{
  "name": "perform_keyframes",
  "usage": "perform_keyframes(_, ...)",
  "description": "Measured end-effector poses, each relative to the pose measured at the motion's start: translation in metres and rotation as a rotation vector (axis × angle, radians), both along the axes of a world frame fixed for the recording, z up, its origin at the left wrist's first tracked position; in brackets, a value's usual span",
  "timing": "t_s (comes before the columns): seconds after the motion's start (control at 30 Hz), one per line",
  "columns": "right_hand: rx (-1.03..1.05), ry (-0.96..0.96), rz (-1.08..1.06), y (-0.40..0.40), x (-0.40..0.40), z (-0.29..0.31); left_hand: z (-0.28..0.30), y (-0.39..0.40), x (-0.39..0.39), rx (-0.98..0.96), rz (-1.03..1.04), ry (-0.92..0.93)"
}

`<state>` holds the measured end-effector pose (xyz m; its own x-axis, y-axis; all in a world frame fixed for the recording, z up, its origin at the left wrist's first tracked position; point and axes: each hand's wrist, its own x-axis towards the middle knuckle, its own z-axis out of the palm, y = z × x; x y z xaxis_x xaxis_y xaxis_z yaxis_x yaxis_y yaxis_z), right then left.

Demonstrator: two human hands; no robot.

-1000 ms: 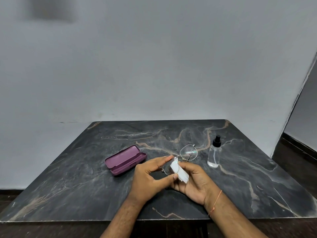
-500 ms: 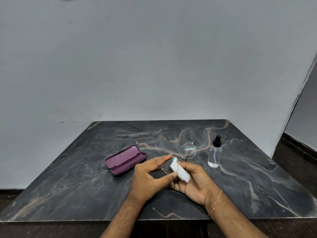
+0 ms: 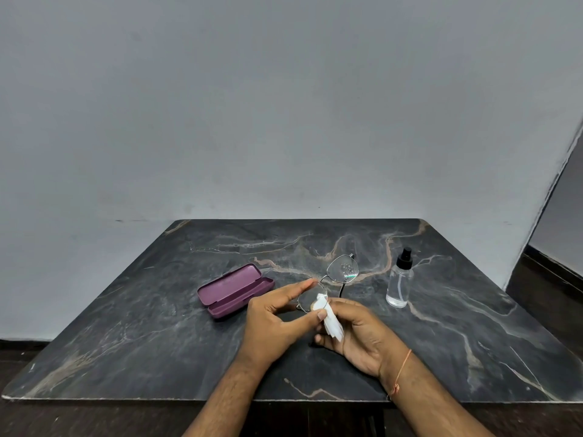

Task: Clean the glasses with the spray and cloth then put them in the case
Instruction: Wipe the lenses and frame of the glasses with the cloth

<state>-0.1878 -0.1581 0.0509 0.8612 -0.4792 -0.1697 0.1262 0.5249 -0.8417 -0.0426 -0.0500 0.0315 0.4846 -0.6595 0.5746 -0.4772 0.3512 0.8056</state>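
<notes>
Thin metal-framed glasses [image 3: 342,269] are held just above the dark marble table [image 3: 142,326]. My left hand [image 3: 277,320] pinches the rim of the near lens between thumb and forefinger. My right hand [image 3: 359,332] pinches a small white cloth [image 3: 329,316] against that near lens. The far lens sticks up free and shows wet droplets. A purple glasses case [image 3: 235,290] lies open to the left of my hands. To the right stands a clear spray bottle [image 3: 400,280] with a black nozzle.
A plain grey wall rises behind the table's far edge. A dark floor and skirting show at the right, past the table's right edge. An orange thread is tied round my right wrist.
The glasses have turned slightly in my hands, the far lens tilting a little. The cloth has shifted a bit on the near lens. Case and bottle have stayed put.
</notes>
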Motion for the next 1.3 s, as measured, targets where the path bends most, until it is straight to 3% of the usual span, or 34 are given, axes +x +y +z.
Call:
perform_keyframes(0.17,-0.019,-0.005,0.002,0.001,0.0,-0.001,-0.001,-0.001,0.001,0.005,-0.02,0.008)
perform_keyframes(0.3,0.019,-0.021,-0.127,-0.001,0.007,-0.006,-0.001,-0.001,0.001,0.001,-0.018,-0.017)
perform_keyframes(0.5,-0.18,0.02,-0.262,0.008,0.014,-0.013,-0.003,-0.002,0.003,-0.007,0.012,-0.046)
perform_keyframes(0.8,0.074,-0.111,-0.056,-0.001,0.0,-0.01,0.0,-0.002,0.001,0.013,0.068,-0.023)
perform_keyframes(1.3,-0.078,-0.066,0.047,-0.001,0.0,-0.005,0.003,0.0,0.002,0.027,-0.051,0.102)
